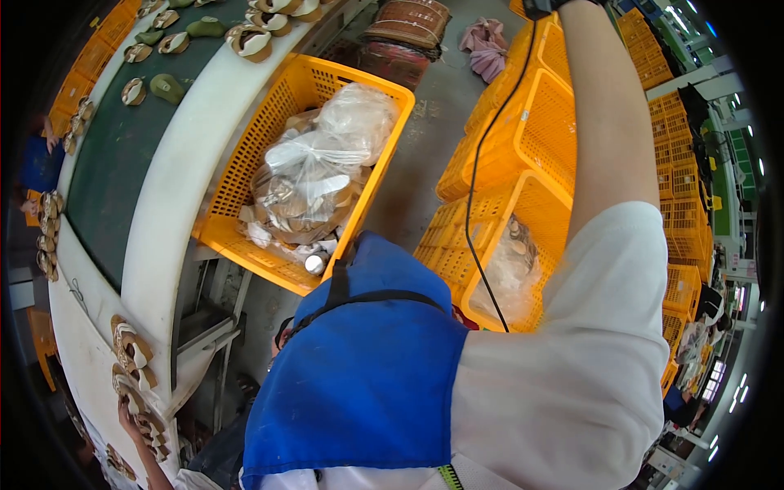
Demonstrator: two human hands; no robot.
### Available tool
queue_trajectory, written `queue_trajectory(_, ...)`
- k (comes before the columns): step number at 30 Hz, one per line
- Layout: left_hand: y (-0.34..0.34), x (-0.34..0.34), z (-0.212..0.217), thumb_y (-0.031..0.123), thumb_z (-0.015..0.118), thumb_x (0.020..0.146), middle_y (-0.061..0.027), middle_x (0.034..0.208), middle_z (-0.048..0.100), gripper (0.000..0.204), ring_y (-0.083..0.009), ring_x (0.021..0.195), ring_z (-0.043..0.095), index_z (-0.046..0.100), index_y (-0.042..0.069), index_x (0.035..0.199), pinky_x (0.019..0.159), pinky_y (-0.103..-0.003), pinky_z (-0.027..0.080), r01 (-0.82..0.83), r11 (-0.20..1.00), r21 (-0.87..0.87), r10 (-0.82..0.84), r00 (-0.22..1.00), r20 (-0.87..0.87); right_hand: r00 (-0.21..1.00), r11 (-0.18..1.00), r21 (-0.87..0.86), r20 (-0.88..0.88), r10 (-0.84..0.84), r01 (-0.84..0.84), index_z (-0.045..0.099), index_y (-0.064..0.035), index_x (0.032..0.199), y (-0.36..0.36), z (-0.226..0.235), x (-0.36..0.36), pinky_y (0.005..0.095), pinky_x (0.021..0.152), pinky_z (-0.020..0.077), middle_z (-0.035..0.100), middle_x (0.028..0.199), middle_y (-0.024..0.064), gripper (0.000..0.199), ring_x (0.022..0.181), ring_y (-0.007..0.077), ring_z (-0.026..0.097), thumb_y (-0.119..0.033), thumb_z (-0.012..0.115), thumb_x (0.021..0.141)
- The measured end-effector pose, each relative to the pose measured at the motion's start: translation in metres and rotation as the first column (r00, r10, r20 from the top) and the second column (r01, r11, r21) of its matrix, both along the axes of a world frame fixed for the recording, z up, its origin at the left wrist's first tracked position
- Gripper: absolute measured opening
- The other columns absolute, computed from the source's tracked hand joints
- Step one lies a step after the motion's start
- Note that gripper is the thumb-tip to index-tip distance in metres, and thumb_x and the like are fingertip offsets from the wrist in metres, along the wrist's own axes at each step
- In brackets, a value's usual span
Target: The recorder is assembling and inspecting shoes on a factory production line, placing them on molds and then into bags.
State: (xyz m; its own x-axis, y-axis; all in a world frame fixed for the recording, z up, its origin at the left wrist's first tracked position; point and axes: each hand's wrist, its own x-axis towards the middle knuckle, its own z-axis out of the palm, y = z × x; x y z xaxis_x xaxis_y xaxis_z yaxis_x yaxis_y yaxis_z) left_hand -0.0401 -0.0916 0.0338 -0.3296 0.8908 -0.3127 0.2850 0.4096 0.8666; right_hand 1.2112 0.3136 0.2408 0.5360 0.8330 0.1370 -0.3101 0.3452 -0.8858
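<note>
Down-left, hand (129, 415) on sandals (131, 347) — grip unclear.

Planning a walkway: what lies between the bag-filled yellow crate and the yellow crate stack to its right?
Only bare grey floor, seen in the head view.

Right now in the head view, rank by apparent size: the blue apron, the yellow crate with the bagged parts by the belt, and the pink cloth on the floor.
1. Blue apron, largest, though it is closest to the camera, which inflates it.
2. Yellow crate, clearly smaller in the picture.
3. Pink cloth, smallest and farthest away.
</note>
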Motion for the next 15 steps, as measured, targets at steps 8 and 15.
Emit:
queue_trajectory(8,-0.016,0.136,-0.013,0.002,0.035,0.084,-0.0096,0.096,0.057,0.033,-0.0179,0.092,0.055,0.046,-0.003,0.115,0.080,-0.026,0.044,0.590,0.777,-0.219,-0.544,0.453,-0.706,0.932,0.959,0.207,-0.344,-0.114,0.194,0.045,-0.0102,0.055,0.056,-0.056,0.066,0.0363,0.046,0.0376,0.043,0.048,0.0056,0.021,0.045,0.0221,0.042,-0.014,0.048,0.075)
queue_trajectory(15,0.003,0.536,-0.274,0.012,0.056,0.072,-0.0132,0.082,0.063,0.023,-0.0258,0.080,0.061,0.061,0.004,0.093,0.072,-0.033,0.047,0.390,0.816,-0.427,-0.516,0.824,-0.234,0.959,0.996,-0.022,-0.267,-0.091,0.089,0.054,-0.0071,0.070,0.061,-0.124,-0.006,0.0308,0.052,0.0429,0.050,0.059,0.0055,0.010,0.050,0.0164,0.046,-0.011,0.052,0.079)
